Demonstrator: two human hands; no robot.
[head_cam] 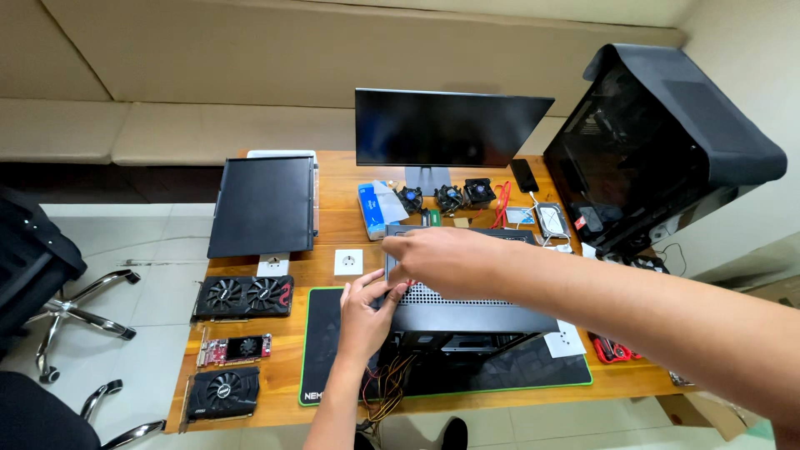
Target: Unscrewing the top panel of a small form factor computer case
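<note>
A grey metal computer case point(467, 312) lies on a black mat with a green edge point(321, 333) at the front of the wooden desk. My right hand point(446, 258) reaches across from the right and grips the case's upper left corner. From below, my left hand point(367, 312) presses against the case's left end, fingers touching the same corner. Yellow and black cables point(390, 383) hang out of the case's front.
Three graphics cards point(244, 296) lie along the left of the desk, beside a dark side panel point(265, 204). A monitor point(446, 127), small fans point(450, 197), a blue box point(375, 206) and a drive point(552, 219) stand behind. A large black case point(658, 142) is at right, office chairs point(50, 300) at left.
</note>
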